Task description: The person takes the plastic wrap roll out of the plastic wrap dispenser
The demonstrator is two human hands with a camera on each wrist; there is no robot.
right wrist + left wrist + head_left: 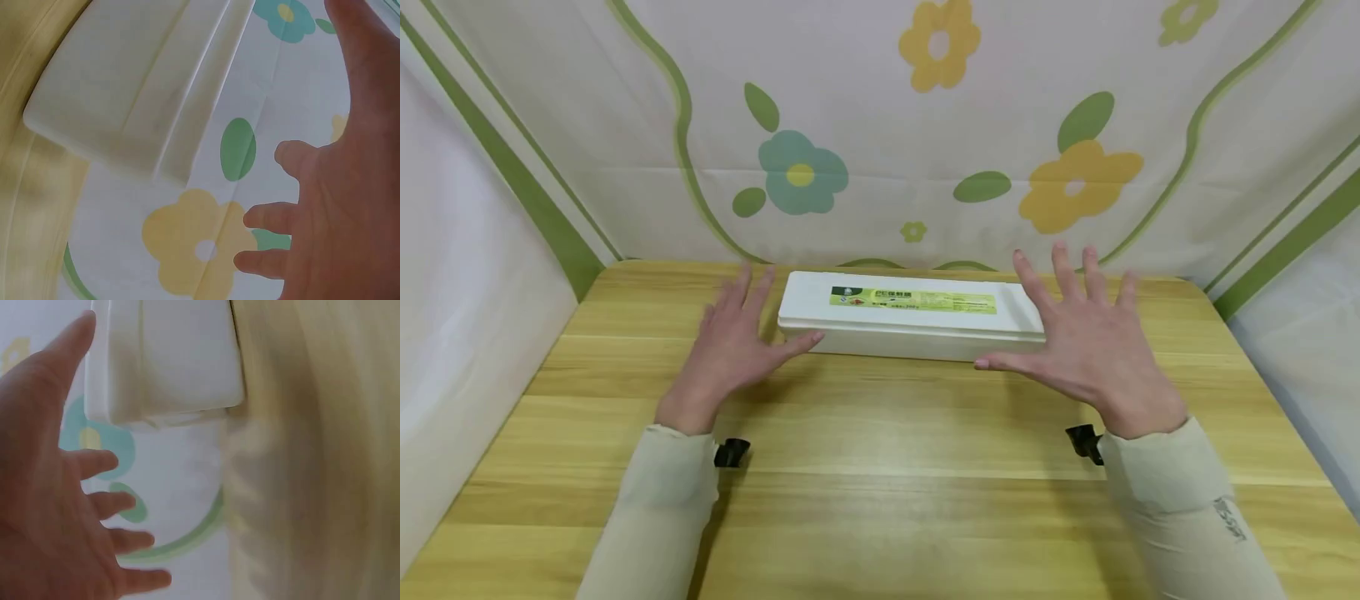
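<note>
our left hand (730, 346) and right hand (1086, 342) hovered spread and empty at the white box's (910, 321) ends near the tabletop's (880, 467) far edge; we judged an even grip on both ends best.

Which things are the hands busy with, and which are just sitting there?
Busy with:
- long white box, lying between both hands
- left hand, fingers spread, by the box's left end
- right hand, fingers spread, by its right end

Just there:
- wooden table
- flowered cloth behind the table
</note>
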